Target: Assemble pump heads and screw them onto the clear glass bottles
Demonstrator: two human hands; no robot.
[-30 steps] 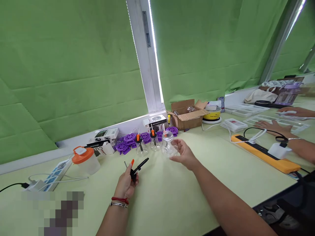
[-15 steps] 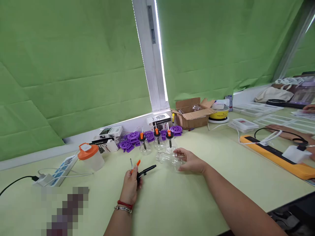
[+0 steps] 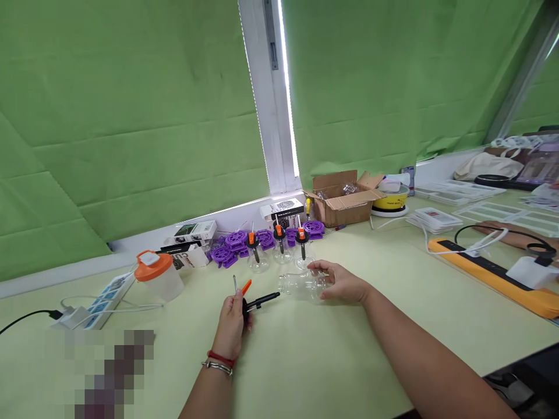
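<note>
My right hand (image 3: 343, 283) is wrapped round a clear glass flask (image 3: 302, 285) lying on its side, neck pointing left. My left hand (image 3: 232, 321) grips a black stopper piece with an orange clip and a thin metal rod (image 3: 250, 298); its black tip points right, a short gap from the flask's mouth. Behind them three clear flasks with black-and-orange stoppers (image 3: 279, 251) stand in a row on the pale green table (image 3: 305, 361).
Purple plastic wheels (image 3: 236, 250) and small boxes lie by the wall. An orange-lidded jar (image 3: 157, 278) and a white power strip (image 3: 109, 294) sit at left. A cardboard box (image 3: 343, 201), a yellow bowl and an orange power strip (image 3: 484, 273) lie right, near another person's arm (image 3: 502, 233).
My right hand brought the clear flask down from upright near the row and laid it on its side, neck toward my left hand. The left hand kept its hold.
</note>
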